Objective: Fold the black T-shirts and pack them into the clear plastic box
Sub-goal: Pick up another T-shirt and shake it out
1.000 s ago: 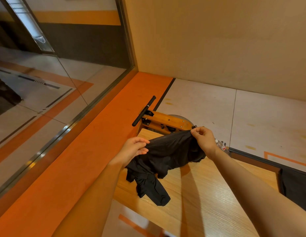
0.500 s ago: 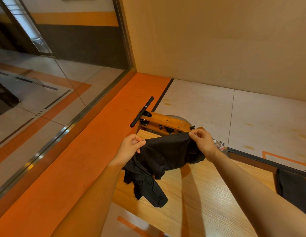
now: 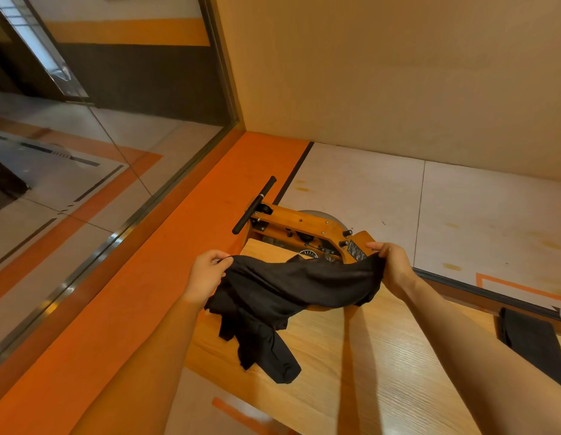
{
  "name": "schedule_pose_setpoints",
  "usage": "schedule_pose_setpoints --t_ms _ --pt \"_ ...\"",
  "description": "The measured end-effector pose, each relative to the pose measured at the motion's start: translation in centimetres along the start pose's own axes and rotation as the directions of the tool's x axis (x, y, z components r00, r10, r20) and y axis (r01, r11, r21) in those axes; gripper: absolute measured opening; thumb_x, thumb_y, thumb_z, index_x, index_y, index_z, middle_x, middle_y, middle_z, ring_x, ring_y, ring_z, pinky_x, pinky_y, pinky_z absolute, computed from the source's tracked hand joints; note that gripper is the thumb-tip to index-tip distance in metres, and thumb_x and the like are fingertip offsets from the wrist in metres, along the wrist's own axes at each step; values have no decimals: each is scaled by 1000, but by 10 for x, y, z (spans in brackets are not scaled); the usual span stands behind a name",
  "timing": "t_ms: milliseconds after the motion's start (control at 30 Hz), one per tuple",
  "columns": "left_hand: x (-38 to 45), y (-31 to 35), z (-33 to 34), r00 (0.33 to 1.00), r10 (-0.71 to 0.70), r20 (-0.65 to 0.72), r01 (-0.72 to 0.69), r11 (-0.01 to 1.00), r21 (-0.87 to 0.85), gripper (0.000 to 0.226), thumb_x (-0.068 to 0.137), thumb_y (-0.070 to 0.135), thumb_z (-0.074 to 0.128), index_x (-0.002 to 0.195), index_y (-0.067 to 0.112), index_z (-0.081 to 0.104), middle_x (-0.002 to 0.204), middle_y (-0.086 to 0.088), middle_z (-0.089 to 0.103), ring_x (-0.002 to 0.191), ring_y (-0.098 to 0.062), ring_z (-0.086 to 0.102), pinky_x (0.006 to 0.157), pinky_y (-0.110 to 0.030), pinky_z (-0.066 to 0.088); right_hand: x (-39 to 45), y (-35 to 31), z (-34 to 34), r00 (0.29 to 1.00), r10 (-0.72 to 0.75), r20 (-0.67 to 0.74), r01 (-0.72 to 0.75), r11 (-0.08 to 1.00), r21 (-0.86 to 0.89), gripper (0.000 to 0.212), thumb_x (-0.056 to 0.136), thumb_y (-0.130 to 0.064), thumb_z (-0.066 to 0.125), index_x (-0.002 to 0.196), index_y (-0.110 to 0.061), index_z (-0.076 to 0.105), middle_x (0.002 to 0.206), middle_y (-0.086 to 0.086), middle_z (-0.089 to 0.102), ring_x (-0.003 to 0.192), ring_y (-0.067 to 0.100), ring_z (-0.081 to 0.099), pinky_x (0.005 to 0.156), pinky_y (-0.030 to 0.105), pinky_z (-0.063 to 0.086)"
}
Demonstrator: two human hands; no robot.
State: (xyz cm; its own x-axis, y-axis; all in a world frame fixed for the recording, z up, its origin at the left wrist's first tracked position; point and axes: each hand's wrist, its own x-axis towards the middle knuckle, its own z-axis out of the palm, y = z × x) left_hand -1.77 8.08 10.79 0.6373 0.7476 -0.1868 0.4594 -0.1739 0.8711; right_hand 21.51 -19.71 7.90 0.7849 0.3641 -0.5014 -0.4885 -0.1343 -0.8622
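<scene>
Black T-shirt (image 3: 291, 287): pinched by left hand (image 3: 207, 274) and right hand (image 3: 393, 265); apparently bunched; to be shaken flat above table (image 3: 382, 356).

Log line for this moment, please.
phase: spreading shirt | left hand: pinches black T-shirt edge | right hand: pinches opposite edge | shirt: bunched, unfolded, tail on wooden table | box: unseen

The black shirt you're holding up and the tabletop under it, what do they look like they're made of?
The black T-shirt, gripped by the left hand and right hand, looks like thin, soft knit fabric with a matte finish: it sags and bunches in limp folds. The tabletop looks like light wood or wood-look laminate: fine grain lines, a slight sheen. Which one, I cannot tell.
</scene>
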Motion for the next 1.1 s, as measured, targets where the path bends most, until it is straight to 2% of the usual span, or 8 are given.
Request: schedule_pose_setpoints --t_ms 67,200,333,400,533,767,967,1100 --pt "3 -7 -7 999 -24 -26 24 1000 4 10 96 10 56 94 4 63 90 -1 60 90 -29 57 68 -22 42 7 5 -11 1000 15 7 -15 999 -44 39 82 4 35 99 -15 65 128 14 53 119 35 51 106 49 44" --pt "12 -18 -17 993 -91 -78 91 996 -1 10 96 8 56 97 0 63 90 -8 57 109 -43 54 73 -33 43 16 16 -31 999 -43 9 44 995 -89 27 94 2 50 104 -17 67 121 13 58 114 33 56 101 45 50" --pt "15 -12 -15 987 -115 -115 113 993 -24 10 95 6 57 98 -2 64 101 -22 61 112 -44 54 80 -41 46 23 21 -45 991 -97 -90 88 991 -99 23 91 -6 63 113 -14 68 117 13 65 109 30 61 89 42 56" --pt "17 -4 -11 988 -102 -117 100 995 -27 10 95 6 56 97 -1 64 104 -23 61 98 -39 58 80 -46 49 21 14 -49 983 -120 -138 110 991 -79 22 91 -4 64 111 -10 68 110 13 67 105 29 63 79 34 56" --pt "25 18 5 995 -22 -94 20 1000 -22 11 99 11 52 88 8 56 88 -11 58 66 -19 54 54 -33 37 16 -10 -59 962 -174 -209 179 984 5 20 90 1 63 108 -6 66 100 10 67 103 29 64 86 35 54" --pt "47 98 44 979 170 -117 -169 985 13 10 96 10 56 96 2 62 98 -4 59 97 -17 53 81 -32 38 7 -76 -108 901 -301 -312 327 944 34 35 89 2 64 124 -2 61 114 18 61 106 30 62 97 40 52" --pt "67 176 81 959 266 -103 -271 962 -38 12 95 9 57 99 1 64 100 -5 60 98 -17 54 74 -26 41 -2 -133 -161 846 -349 -403 426 897 116 34 90 1 65 123 0 61 111 17 63 103 28 64 74 21 59" --pt "74 225 110 954 278 -111 -290 950 -112 15 95 9 57 104 0 64 107 -7 62 103 -14 52 85 -27 40 -2 -161 -190 812 -346 -470 458 876 148 28 91 0 63 119 1 63 110 18 64 94 24 66 67 16 58"
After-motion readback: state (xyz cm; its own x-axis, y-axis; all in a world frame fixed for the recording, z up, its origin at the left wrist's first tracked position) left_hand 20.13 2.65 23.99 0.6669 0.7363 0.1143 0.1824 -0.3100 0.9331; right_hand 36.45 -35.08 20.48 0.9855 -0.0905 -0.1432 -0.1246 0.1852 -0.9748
